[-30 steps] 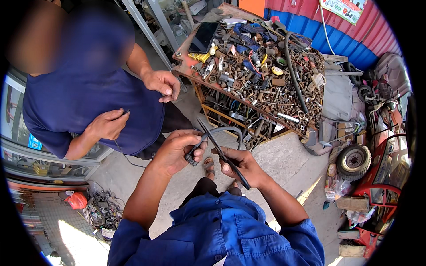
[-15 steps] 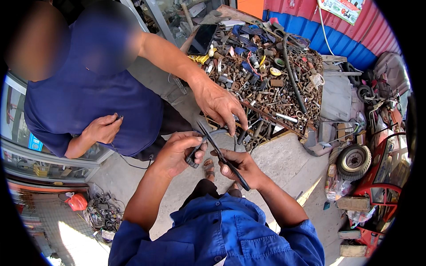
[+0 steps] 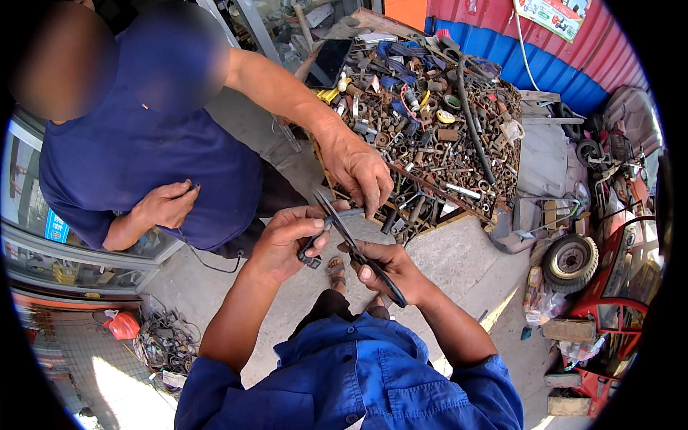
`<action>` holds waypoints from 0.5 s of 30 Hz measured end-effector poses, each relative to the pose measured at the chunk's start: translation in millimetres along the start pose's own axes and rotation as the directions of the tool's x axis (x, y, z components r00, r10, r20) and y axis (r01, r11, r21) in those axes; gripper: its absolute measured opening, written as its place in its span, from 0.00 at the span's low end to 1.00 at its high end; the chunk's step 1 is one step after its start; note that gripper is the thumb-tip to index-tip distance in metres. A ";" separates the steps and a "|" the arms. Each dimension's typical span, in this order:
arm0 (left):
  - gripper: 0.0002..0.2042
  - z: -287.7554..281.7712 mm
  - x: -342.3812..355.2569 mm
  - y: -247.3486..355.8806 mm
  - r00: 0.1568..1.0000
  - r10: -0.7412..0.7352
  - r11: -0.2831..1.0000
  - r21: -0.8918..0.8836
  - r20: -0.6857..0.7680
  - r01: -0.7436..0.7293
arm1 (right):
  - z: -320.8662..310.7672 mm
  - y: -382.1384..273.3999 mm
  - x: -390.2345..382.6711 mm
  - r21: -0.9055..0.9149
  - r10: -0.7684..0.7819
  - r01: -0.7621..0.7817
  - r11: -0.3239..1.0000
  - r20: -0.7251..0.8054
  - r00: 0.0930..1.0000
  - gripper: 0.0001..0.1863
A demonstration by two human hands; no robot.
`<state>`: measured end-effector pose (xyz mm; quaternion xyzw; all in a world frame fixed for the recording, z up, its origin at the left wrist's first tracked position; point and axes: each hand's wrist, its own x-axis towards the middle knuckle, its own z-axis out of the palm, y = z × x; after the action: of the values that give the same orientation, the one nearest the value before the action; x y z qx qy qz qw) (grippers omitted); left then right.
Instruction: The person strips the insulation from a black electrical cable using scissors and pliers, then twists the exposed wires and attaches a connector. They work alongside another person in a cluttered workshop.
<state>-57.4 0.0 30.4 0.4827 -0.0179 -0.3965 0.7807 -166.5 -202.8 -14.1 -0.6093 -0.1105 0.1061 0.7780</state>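
Observation:
My left hand [image 3: 285, 242] is closed round a dark cable or hose. A black end piece [image 3: 310, 258] of it hangs below my fingers. To the right, a short grey-black length of the cable [image 3: 347, 213] sticks out toward a co-worker's hand [image 3: 358, 172], whose fingertips pinch near its end. My right hand [image 3: 393, 269] grips black-handled scissors [image 3: 345, 233]. Their blades point up and left and lie across the cable close to my left fingers. Whether the blades have cut into it, I cannot tell.
A co-worker in dark blue [image 3: 150, 165] stands close on the left, with a thin black cord [image 3: 208, 264] hanging from the other hand. Ahead is a table heaped with rusty metal parts [image 3: 437, 143]. A small wheel [image 3: 571, 259] and a red vehicle [image 3: 609, 322] stand at the right.
The co-worker's hand has shifted slightly left and its fingers have drawn together at the cable. The curved length that hung to the right no longer shows. My hands have barely moved.

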 end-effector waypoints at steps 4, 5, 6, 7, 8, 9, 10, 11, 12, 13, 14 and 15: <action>0.14 -5.8 -0.1 0.0 0.998 0.005 0.998 -0.058 0.058 -0.002 | -0.6 -2.0 1.8 -0.007 0.016 -0.015 1.000 0.007 1.000 0.35; 0.14 -7.0 -0.4 -0.8 0.998 0.011 0.998 -0.066 0.055 -0.008 | 0.0 -4.0 2.2 -0.011 0.035 -0.035 0.999 -0.001 0.999 0.37; 0.13 -7.3 -0.4 -0.4 0.998 0.010 0.998 -0.068 0.056 -0.007 | 1.1 -7.7 2.3 -0.015 0.054 -0.054 0.998 -0.009 0.998 0.39; 0.12 -7.3 -0.5 0.2 0.998 0.009 0.998 -0.070 0.056 -0.005 | 1.7 -10.4 2.7 -0.019 0.073 -0.074 0.997 -0.016 0.997 0.42; 0.11 -6.6 -0.9 0.2 0.998 0.008 0.997 -0.073 0.056 -0.003 | 1.9 -11.3 2.8 -0.024 0.075 -0.075 0.997 -0.017 0.997 0.42; 0.15 -2.7 -1.5 0.7 0.999 0.018 0.999 -0.044 0.031 -0.016 | 2.0 -11.9 3.0 -0.029 0.077 -0.077 0.997 -0.017 0.997 0.42; 0.18 4.5 -2.0 2.2 1.000 0.028 1.000 -0.014 0.006 -0.028 | 2.1 -11.8 3.3 -0.034 0.079 -0.079 0.996 -0.017 0.997 0.42; 0.21 8.3 -2.0 3.6 0.999 0.039 0.999 0.017 -0.020 -0.039 | 2.0 -8.8 3.8 -0.021 0.047 -0.047 0.999 -0.008 0.999 0.39; 0.21 5.6 -1.4 4.0 1.000 0.018 1.000 0.020 -0.002 -0.018 | 1.6 -3.4 4.7 -0.009 0.016 -0.016 1.000 0.000 1.000 0.36; 0.21 0.8 -0.6 4.3 1.000 -0.003 1.000 0.023 0.015 0.003 | 1.5 -0.4 5.2 0.004 -0.016 0.016 1.000 0.009 1.000 0.34; 0.21 -2.1 -0.2 4.7 0.999 -0.024 0.999 0.025 0.031 0.023 | 1.3 -0.1 5.5 -0.005 -0.013 0.013 1.000 0.011 1.000 0.34; 0.21 -1.5 -0.7 6.4 0.999 -0.031 0.999 0.032 0.034 0.030 | 0.6 0.0 5.9 -0.015 -0.010 0.010 1.000 0.014 1.000 0.34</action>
<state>-53.4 3.0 34.7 0.4885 -0.0302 -0.4163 0.7663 -161.1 -200.5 -13.8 -0.6137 -0.1196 0.1055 0.7733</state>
